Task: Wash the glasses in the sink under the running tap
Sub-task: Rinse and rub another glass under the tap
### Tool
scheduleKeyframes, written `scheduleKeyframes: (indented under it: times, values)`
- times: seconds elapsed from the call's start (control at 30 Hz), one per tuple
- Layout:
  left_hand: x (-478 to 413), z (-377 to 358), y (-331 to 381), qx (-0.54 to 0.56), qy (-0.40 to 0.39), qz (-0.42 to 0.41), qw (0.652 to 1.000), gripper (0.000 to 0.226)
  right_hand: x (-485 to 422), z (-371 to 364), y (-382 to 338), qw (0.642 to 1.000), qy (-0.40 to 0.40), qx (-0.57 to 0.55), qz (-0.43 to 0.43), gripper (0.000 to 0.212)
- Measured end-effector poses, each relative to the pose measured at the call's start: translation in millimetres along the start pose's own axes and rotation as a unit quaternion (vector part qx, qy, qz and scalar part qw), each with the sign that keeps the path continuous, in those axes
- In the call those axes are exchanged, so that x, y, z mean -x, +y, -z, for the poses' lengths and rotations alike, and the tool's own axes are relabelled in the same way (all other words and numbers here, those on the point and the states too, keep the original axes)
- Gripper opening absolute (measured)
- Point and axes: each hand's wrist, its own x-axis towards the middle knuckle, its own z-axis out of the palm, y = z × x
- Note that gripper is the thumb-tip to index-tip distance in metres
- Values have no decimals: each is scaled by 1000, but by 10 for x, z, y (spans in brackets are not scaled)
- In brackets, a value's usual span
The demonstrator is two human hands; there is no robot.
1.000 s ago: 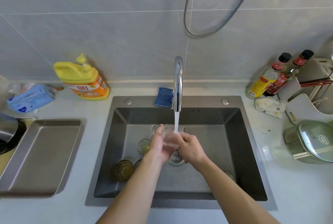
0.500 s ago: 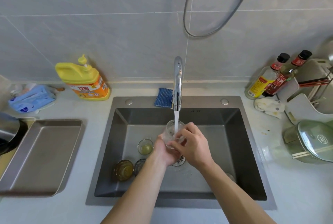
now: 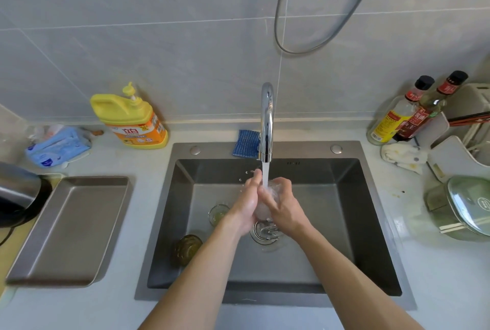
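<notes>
A clear glass [image 3: 268, 198] sits between both my hands over the dark steel sink [image 3: 371, 223], right under the water running from the chrome tap [image 3: 266, 120]. My left hand [image 3: 245, 203] cups its left side, fingers reaching up beside the stream. My right hand [image 3: 282, 205] wraps round its right side and top. The glass is mostly hidden by my fingers and the water. A small clear glass [image 3: 217, 214] and an amber glass [image 3: 186, 248] stand on the sink floor to the left. The drain [image 3: 265, 234] lies below my hands.
A yellow detergent bottle [image 3: 131, 120] and a blue sponge [image 3: 245, 142] stand behind the sink. A metal tray [image 3: 71, 229] lies on the left counter beside a kettle [image 3: 16, 194]. Sauce bottles [image 3: 408, 115], a cloth [image 3: 403, 157] and a lidded pot [image 3: 464, 207] crowd the right counter.
The glass has turned and risen a little in my hands under the stream. My left fingers now stretch up beside the water, and my right hand has shifted over the glass's right side.
</notes>
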Motion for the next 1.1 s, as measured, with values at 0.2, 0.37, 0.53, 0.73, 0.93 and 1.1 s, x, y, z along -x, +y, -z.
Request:
scheduleKeyframes:
  times: [0.2, 0.37, 0.53, 0.73, 0.93, 1.1]
  values:
    - [18, -10, -109, -31, -31, -67, 997, 45, -23, 66, -72, 995, 35, 24, -90, 63]
    - [-146, -62, -209, -78, 94, -65, 990, 99, 32, 92, 20, 997, 50, -24, -45, 48]
    - [-157, -134, -111, -44, 187, -30, 981, 78, 103, 88, 176, 949, 67, -285, -117, 28]
    - [-82, -89, -117, -68, 229, -4, 971, 54, 26, -67, 103, 940, 150, -247, -183, 18]
    - [-177, 106, -82, -57, 237, 11, 970, 36, 78, -143, -106, 985, 109, -137, -7, 36]
    - [-249, 190, -98, 160, 174, 66, 969, 40, 24, -179, -256, 955, -3, -298, 6, 25]
